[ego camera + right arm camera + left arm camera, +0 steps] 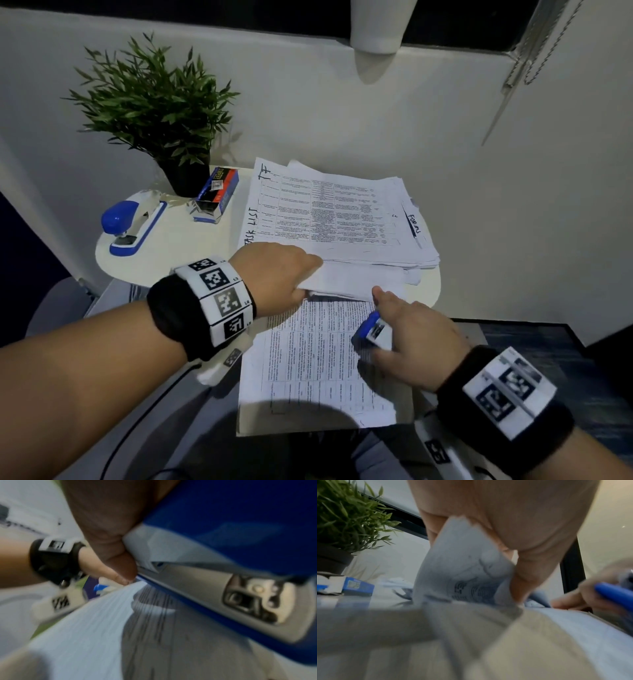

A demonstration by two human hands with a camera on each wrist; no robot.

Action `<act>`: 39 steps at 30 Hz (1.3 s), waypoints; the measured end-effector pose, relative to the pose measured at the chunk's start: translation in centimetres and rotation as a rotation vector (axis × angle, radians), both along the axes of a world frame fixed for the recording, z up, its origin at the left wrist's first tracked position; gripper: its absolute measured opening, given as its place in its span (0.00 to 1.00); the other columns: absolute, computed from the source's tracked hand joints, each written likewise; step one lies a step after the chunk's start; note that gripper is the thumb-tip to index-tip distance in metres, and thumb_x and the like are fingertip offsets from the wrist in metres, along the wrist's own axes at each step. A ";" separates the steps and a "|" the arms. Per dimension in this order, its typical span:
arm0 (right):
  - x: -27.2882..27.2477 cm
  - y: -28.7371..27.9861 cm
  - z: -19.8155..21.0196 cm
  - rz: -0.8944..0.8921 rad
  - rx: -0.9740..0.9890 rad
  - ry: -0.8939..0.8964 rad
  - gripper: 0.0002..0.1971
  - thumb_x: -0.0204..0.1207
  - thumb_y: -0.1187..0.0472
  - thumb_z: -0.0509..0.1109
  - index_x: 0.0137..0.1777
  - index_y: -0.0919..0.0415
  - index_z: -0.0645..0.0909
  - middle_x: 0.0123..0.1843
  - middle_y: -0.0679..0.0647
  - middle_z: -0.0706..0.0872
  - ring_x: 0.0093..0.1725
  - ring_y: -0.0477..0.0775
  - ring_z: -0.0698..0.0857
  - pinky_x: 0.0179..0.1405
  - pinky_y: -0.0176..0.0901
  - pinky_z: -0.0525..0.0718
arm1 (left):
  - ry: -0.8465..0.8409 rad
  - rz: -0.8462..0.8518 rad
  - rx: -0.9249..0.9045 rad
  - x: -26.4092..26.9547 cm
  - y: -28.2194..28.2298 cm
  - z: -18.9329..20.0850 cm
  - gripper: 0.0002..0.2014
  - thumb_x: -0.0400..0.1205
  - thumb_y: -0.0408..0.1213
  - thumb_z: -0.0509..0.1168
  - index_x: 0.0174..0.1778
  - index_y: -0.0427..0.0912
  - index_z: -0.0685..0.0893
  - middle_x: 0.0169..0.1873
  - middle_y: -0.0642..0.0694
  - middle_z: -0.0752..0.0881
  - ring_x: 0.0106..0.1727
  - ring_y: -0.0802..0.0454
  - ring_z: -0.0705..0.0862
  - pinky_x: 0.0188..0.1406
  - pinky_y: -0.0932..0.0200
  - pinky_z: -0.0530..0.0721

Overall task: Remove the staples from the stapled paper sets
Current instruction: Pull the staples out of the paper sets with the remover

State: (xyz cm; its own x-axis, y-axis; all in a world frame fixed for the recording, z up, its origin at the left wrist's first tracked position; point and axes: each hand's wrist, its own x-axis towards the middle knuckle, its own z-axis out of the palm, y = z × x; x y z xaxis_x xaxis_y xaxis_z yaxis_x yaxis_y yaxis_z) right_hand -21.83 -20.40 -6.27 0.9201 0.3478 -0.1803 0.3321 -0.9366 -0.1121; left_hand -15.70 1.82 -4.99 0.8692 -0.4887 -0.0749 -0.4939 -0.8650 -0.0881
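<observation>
White printed paper set lies at the near edge of the table, top pages folded back. Left hand pinches the folded pages near the top corner. Right hand grips a small blue-and-white stapler, resting on the sheet. Beyond: a paper stack, larger blue stapler, staples box, potted plant.

stapler blue-white | plant green | pot black
</observation>
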 end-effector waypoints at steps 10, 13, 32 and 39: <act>2.0 0.1 9.1 -0.164 1.543 -0.753 0.15 0.72 0.40 0.71 0.46 0.47 0.72 0.39 0.56 0.82 0.33 0.50 0.86 0.31 0.42 0.85 | 0.028 0.069 -0.407 -0.6 -0.5 2.6 0.13 0.81 0.43 0.63 0.31 0.47 0.76 0.24 0.54 0.73 0.32 0.53 0.74 0.30 0.58 0.69; 2.5 1.5 10.5 -0.104 1.446 -0.743 0.15 0.72 0.37 0.67 0.44 0.47 0.71 0.37 0.41 0.81 0.35 0.43 0.81 0.39 0.37 0.79 | 0.065 0.025 -0.363 -1.1 -1.5 4.1 0.18 0.81 0.44 0.64 0.26 0.49 0.70 0.24 0.54 0.73 0.32 0.54 0.73 0.29 0.59 0.66; 3.9 2.9 7.7 -0.291 1.215 -0.589 0.13 0.66 0.39 0.66 0.33 0.46 0.72 0.23 0.34 0.78 0.25 0.32 0.76 0.29 0.24 0.70 | 0.087 0.004 -0.403 -2.8 -1.6 6.5 0.13 0.81 0.46 0.63 0.34 0.42 0.78 0.26 0.51 0.75 0.30 0.55 0.72 0.28 0.61 0.67; 3.8 3.7 7.6 -0.248 1.331 -0.607 0.14 0.65 0.38 0.65 0.33 0.46 0.72 0.23 0.30 0.78 0.25 0.32 0.75 0.31 0.27 0.70 | -0.357 0.026 -0.212 -5.1 -2.7 7.4 0.17 0.77 0.47 0.58 0.61 0.50 0.77 0.56 0.53 0.81 0.59 0.49 0.79 0.56 0.52 0.73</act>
